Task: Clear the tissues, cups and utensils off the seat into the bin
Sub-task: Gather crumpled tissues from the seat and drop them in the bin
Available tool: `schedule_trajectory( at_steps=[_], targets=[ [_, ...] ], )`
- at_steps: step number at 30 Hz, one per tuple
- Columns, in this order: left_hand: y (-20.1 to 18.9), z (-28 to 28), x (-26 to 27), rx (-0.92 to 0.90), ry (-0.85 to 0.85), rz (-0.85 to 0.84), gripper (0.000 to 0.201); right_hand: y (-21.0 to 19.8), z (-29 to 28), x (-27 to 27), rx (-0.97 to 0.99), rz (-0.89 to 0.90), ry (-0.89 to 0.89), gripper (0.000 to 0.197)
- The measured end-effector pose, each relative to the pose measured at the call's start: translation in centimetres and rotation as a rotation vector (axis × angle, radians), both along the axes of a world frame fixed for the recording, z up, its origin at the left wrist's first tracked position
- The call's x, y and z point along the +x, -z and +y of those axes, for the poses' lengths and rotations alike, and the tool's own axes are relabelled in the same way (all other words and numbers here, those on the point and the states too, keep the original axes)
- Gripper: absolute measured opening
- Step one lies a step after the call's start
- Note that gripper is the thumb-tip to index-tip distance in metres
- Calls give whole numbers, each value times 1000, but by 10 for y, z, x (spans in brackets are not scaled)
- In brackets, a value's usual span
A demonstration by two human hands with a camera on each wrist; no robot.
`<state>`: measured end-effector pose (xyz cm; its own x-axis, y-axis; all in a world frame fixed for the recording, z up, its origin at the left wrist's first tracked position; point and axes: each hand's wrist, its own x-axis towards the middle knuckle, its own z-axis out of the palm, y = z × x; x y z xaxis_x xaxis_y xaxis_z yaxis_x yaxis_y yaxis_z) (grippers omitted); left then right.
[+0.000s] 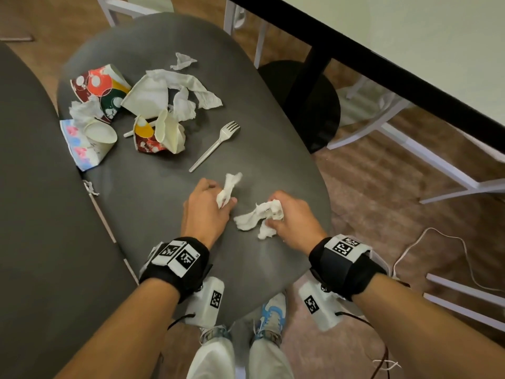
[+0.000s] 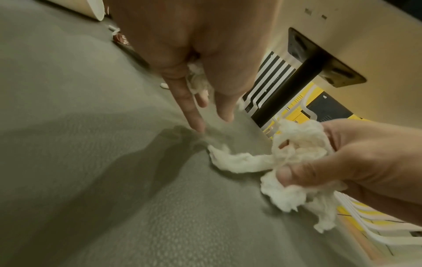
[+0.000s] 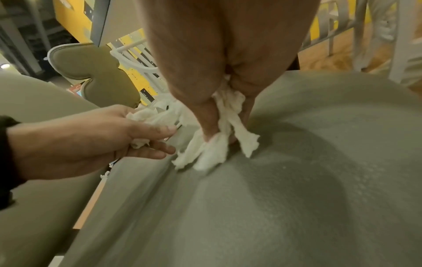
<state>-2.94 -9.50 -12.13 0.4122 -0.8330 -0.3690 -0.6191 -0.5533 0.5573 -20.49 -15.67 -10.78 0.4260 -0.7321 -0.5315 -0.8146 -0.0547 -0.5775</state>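
Note:
My left hand [image 1: 218,198] pinches a twisted white tissue [image 1: 229,187] just above the grey seat [image 1: 259,149]; two of its fingers [image 2: 191,112] point down at the seat. Beside it, my right hand [image 1: 276,212] grips a crumpled tissue [image 1: 257,218] whose ends trail on the seat. The right wrist view shows that tissue [image 3: 223,140] hanging from the closed fingers. At the far left of the seat lie several crushed paper cups [image 1: 99,87], more tissues [image 1: 191,86] and a plastic fork [image 1: 216,144]. No bin is in view.
A second grey seat [image 1: 32,187] adjoins on the left, with a paper scrap [image 1: 91,187] in the gap. A black-edged table [image 1: 382,58] and its round base [image 1: 300,99] stand at the right. White chair legs [image 1: 396,138] and a white cable [image 1: 437,242] are on the floor.

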Motion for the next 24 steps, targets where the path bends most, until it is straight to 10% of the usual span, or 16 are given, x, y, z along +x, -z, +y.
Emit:
schedule_trajectory(
  at_steps=[6, 10, 16, 24],
  targets=[
    [0, 8, -10, -19, -72, 206, 13, 4, 7, -7, -95, -37, 8, 16],
    [-4, 10, -23, -38, -136, 354, 41, 0, 10, -19, 35, -111, 189, 11],
    [-17, 1, -56, -7, -197, 361, 20, -4, 9, -50, 46, -231, 352, 23],
    [-31, -18, -134, 30, -16, 339, 55, 4, 23, -127, 34, -219, 619, 14]
  ],
)
